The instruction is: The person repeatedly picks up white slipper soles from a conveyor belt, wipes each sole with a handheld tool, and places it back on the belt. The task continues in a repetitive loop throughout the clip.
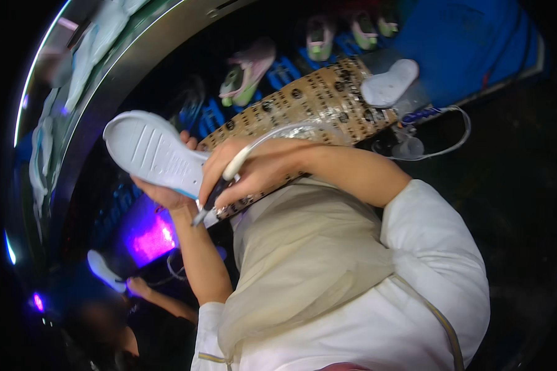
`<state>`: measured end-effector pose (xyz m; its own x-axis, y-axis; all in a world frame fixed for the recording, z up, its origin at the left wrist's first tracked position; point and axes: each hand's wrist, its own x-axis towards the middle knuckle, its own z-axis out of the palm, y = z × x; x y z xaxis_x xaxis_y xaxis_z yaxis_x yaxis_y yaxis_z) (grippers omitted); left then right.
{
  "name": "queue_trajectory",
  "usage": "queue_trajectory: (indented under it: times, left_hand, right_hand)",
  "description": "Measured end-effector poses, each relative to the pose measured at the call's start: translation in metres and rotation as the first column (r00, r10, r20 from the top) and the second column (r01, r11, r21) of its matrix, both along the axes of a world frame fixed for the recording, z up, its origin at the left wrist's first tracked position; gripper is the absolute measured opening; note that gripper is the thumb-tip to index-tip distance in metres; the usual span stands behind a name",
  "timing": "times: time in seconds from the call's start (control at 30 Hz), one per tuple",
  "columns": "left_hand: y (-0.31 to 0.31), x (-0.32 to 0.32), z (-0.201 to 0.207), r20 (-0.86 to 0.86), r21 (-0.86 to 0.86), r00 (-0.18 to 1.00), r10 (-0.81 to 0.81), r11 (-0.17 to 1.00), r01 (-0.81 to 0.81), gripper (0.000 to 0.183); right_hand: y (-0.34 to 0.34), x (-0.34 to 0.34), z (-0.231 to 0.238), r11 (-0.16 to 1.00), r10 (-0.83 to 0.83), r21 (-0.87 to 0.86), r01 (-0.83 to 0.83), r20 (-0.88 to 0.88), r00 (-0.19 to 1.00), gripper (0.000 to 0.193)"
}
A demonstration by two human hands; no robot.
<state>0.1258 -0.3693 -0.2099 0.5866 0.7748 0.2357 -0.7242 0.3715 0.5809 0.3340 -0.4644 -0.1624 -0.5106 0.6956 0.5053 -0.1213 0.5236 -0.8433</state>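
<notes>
Your left hand [164, 193] supports the sole [145, 145] from beneath; your right hand [254, 176] pinches the tool [236, 164] beside it. Coating appears underway; the next move likely calls for steady tip control.

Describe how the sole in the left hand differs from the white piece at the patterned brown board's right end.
The held sole is supported by the left hand; the white piece sits untouched at the brown board's end. The held sole shows ridges; the white piece looks smooth. The held sole appears larger in view than the white piece. Both are pale and sole-shaped.
</notes>
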Motion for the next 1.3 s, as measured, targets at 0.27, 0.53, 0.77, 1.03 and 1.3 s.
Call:
queue_trajectory:
  times: [0.27,0.53,0.77,1.03,1.3]
  left_hand:
    - [0.023,-0.009,0.041,-0.037,0.188,0.996,-0.08,0.978,0.086,0.092]
    - [0.029,0.01,0.079,-0.424,0.256,0.906,0.017,0.961,0.102,0.099]
    - [0.037,0.034,0.091,-0.735,0.347,0.654,0.179,0.928,0.136,0.076]
    - [0.03,0.051,0.12,-0.948,0.309,0.11,0.297,0.793,0.525,0.093]
    - [0.033,0.034,0.108,-0.977,0.2,0.046,0.206,0.827,0.526,0.091]
  right_hand:
    - [0.003,0.01,-0.004,0.982,-0.016,0.19,-0.02,0.184,0.983,0.025]
    - [0.003,0.017,0.007,0.968,-0.082,0.251,0.008,0.286,0.955,0.031]
    - [0.002,0.013,0.025,0.943,-0.166,0.333,0.024,0.406,0.898,0.031]
    - [-0.001,0.014,0.03,0.928,-0.273,0.355,0.111,0.447,0.852,0.027]
    - [-0.004,0.019,0.03,0.931,-0.307,0.32,0.174,0.433,0.847,0.026]
